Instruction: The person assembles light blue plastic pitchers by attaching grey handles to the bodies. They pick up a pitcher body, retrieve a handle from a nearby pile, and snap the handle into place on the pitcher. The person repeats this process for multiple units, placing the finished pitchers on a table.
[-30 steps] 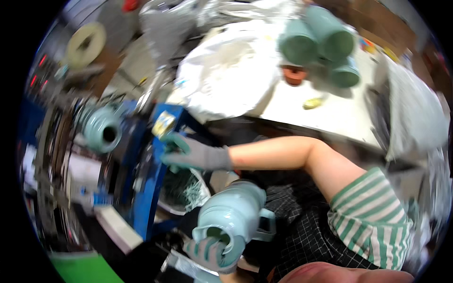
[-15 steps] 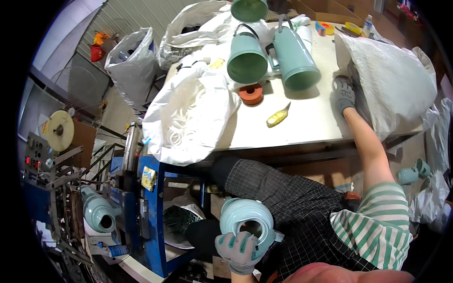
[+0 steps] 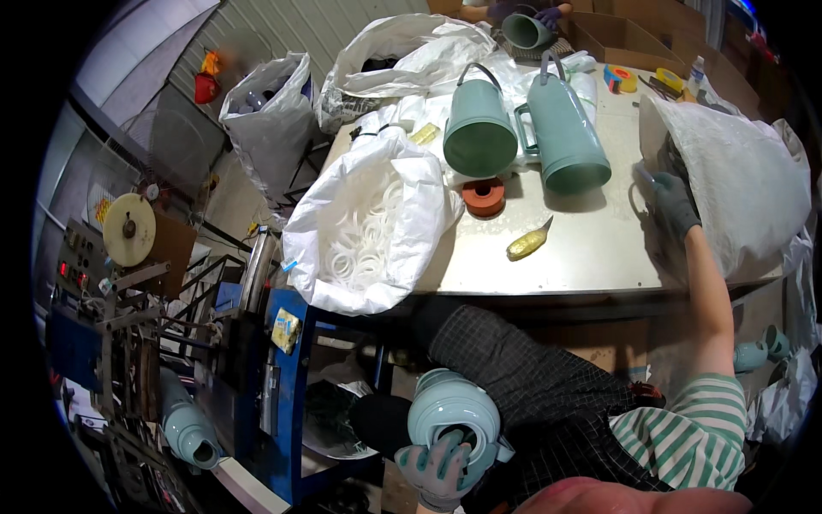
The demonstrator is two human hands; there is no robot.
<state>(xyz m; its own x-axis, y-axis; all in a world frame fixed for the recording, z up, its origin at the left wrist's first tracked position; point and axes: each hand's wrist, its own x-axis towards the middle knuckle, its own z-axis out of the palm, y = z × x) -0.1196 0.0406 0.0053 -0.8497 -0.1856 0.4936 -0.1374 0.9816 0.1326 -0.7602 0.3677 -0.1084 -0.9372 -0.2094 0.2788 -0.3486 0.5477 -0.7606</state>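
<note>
By the white worktable (image 3: pixel 616 248), the left hand (image 3: pixel 435 473) clasps the pale-blue jug shell (image 3: pixel 454 403) just ahead by its mouth; slack grip could drop it. Beyond, the right hand (image 3: pixel 676 206), hold unclear from here, could tug over the adjacent white sack (image 3: pixel 745 171).

The fingertips of the left hand (image 3: pixel 435 475), in a grey-and-green knitted glove, are partly hidden in the dark mouth of the glossy pale-blue plastic jug (image 3: pixel 441 401), and its forearm is cut off by the lower edge. Whether anything is held by the dark-gloved right hand (image 3: pixel 676 208) cannot be told; the depths of the large white woven sack (image 3: pixel 749 184) beside it are concealed. A purple-gloved co-worker (image 3: pixel 549 16) is cropped by the upper edge. The dark metal machine (image 3: pixel 128 343) is partly obscured by shadow.
</note>
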